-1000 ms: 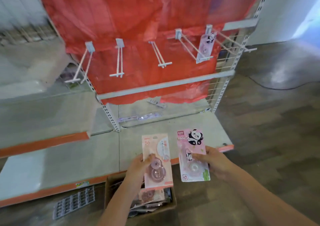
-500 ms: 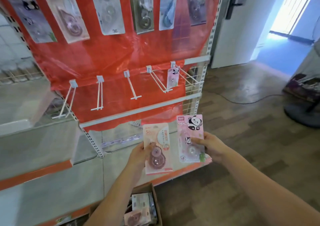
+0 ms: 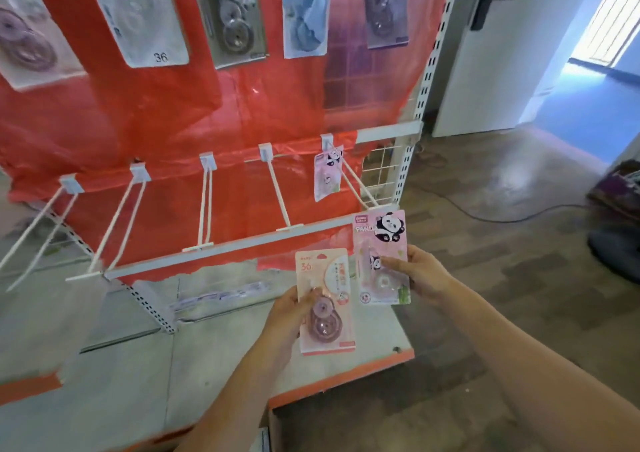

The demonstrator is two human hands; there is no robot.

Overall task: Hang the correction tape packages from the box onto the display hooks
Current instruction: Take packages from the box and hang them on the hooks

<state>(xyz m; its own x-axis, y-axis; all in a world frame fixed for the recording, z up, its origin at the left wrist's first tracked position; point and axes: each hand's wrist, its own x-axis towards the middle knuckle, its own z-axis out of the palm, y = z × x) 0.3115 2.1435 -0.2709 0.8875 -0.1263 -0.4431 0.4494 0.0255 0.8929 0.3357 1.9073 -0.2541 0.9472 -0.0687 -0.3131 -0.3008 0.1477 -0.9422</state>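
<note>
My left hand (image 3: 285,316) grips a peach correction tape package (image 3: 325,301); my right hand (image 3: 420,275), at its two o'clock, pinches the panda package (image 3: 381,255). At twelve o'clock, another panda package (image 3: 327,174) hangs on a white display hook (image 3: 353,181).

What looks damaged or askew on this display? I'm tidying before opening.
The red plastic backing is wrinkled, with a ragged torn lower edge below the rail. A loose hook lies on the shelf rather than mounted.

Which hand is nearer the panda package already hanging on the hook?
Right. The right hand sits below the hanging panda package, slightly rightward; the left hand is lower still.
</note>
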